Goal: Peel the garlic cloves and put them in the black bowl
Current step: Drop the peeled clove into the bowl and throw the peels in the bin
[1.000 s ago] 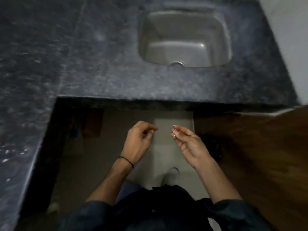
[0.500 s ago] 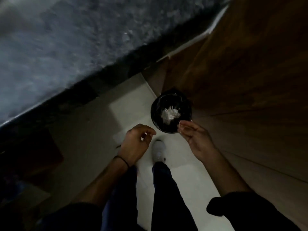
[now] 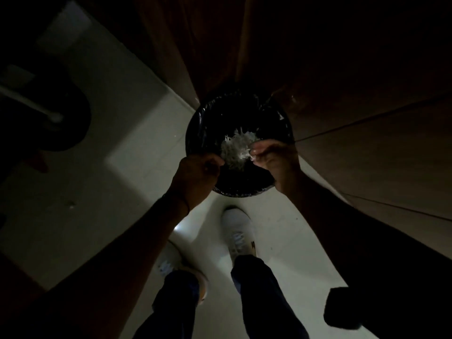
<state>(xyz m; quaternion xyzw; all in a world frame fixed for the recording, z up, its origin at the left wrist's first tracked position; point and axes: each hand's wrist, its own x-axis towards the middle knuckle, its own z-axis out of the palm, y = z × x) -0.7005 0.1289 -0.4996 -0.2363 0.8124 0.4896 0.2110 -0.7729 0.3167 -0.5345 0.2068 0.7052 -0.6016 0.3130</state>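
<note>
round bin w/ crinkly black plastic liner stands on the pale glossy floor, its far rim right against the brown wood-grain cabinet; open floor to the left and on the near side, cabinet closes off the right. a dark round shape sits well apart at far left, too dim to tell what it is. both hands are over the bin's near half. left hand at the near-left rim, fingers curled tight into a fist, thin dark band on the wrist; can't tell if anything's inside. right hand over the right side, fingers bunched together, tips pointing at the garlic skins, a heap of thin white papery shreds in the middle of the bin. a pale bit shows at the tips, but too blurred to tell if it's pinched. two white shoes on the floor just near of the bin, dark trouser legs above them
</note>
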